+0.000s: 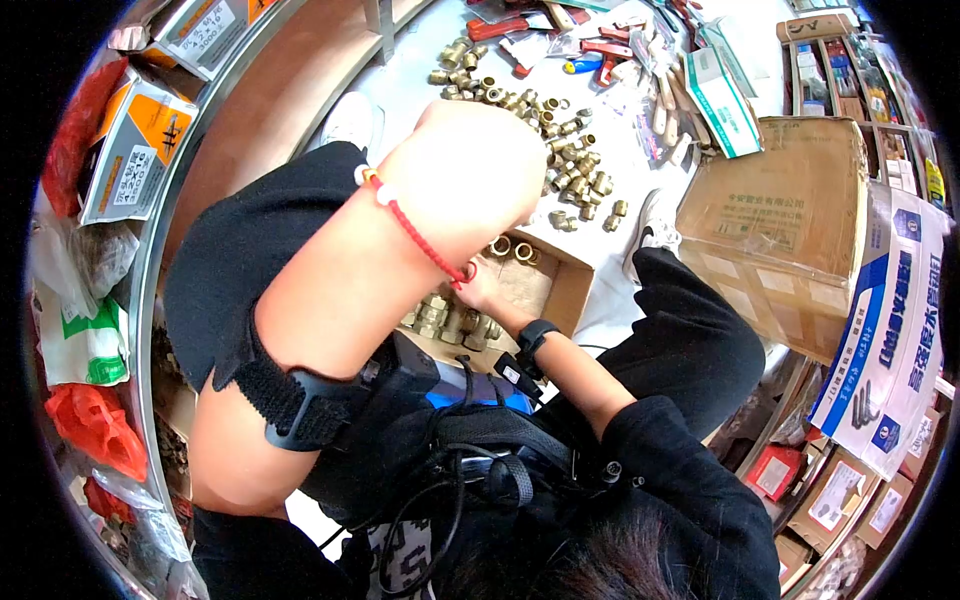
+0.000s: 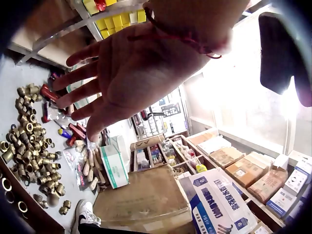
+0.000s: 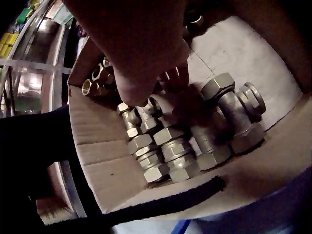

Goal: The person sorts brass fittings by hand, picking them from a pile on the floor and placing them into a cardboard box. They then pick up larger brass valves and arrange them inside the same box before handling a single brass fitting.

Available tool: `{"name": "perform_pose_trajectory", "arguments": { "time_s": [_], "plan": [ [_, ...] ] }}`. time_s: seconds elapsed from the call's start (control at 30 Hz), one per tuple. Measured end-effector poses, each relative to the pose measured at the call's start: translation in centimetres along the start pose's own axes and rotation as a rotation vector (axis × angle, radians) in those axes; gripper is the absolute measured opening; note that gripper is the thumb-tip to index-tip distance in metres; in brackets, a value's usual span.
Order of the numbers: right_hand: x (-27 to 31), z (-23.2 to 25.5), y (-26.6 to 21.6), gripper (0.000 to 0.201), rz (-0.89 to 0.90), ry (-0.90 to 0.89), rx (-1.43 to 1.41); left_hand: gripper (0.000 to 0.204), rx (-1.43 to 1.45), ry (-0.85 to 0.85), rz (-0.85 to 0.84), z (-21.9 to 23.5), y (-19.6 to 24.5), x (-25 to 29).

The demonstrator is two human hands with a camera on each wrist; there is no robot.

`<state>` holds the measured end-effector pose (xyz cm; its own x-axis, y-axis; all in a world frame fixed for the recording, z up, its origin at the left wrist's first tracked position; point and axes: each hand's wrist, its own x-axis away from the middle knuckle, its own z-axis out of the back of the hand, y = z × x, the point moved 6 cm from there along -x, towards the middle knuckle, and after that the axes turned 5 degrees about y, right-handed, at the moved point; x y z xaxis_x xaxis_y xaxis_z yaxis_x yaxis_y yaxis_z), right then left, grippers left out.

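Observation:
My left hand [image 2: 131, 73] is raised with its fingers spread straight, and its palm shows in the left wrist view. In the head view it looms bleached over the floor, a red cord bracelet [image 1: 410, 225] at the wrist. My right hand [image 3: 156, 73] reaches down into an open cardboard box [image 1: 570, 285] between my legs. Its fingers are in shadow among large metal pipe fittings [image 3: 178, 153], some tee-shaped; I cannot tell whether they grip one. Smaller brass fittings [image 3: 97, 80] lie in the box's far corner.
Many loose brass fittings [image 1: 575, 175] are heaped on the pale floor ahead. Red-handled tools [image 1: 605, 50] and a green-white box [image 1: 720, 100] lie beyond. A taped carton [image 1: 770, 230] stands at the right, a metal-edged shelf [image 1: 160, 300] at the left.

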<state>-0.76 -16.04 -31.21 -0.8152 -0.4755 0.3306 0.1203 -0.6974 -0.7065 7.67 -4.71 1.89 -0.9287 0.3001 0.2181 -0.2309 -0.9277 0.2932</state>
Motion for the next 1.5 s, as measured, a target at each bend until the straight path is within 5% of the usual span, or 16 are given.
{"name": "perform_pose_trajectory", "arguments": {
  "time_s": [0.17, 0.77, 0.97, 1.37, 1.5],
  "plan": [
    [0.6, 0.6, 0.0, 0.045, 0.008, -0.067, 0.036, 0.028, 0.02, -0.035, 0.015, -0.4, -0.1, -0.1],
    [0.2, 0.6, 0.8, 0.034, 0.012, 0.123, 0.105, 0.03, -0.013, -0.097, 0.018, -0.8, 0.9, -0.9],
    [-0.2, -0.2, 0.6, 0.047, -0.015, -0.036, 0.067, 0.03, 0.001, -0.107, 0.016, -1.0, 0.8, -0.9],
    [-0.5, -1.3, 1.0, 0.062, 0.069, -0.018, 0.075, 0.031, 0.008, -0.195, 0.042, -1.0, 1.1, -1.4],
    [0.1, 1.6, -2.7, 0.051, -0.023, -0.28, 0.267, 0.032, -0.019, -0.207, 0.04, -0.6, 1.3, -1.8]
  ]
}}
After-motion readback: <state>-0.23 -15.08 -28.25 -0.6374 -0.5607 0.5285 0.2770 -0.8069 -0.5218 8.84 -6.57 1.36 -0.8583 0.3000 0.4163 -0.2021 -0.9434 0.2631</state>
